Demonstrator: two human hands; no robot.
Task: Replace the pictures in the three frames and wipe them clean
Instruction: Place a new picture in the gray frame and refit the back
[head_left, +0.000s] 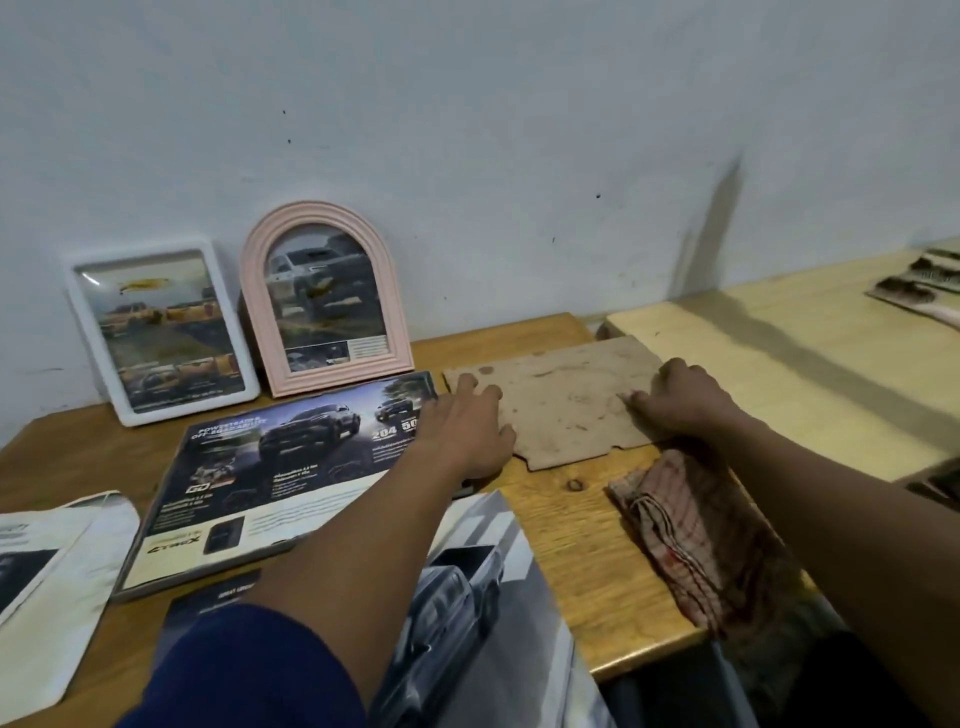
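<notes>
Backing board (561, 405) is laid flat on the wooden table (571, 530); its left edge is pressed by the left hand (467, 423), fingers straight and spread apart; its right end is covered by the right hand (683, 400), fingers bent, and whether the edge is gripped cannot be told; large frame (208, 570) with a truck picture is laid flat just left of the board; pink arched frame (317, 212) and white frame (189, 407) are propped against the wall further left; checked cloth (685, 525) is laid just in front of the board's right end.
</notes>
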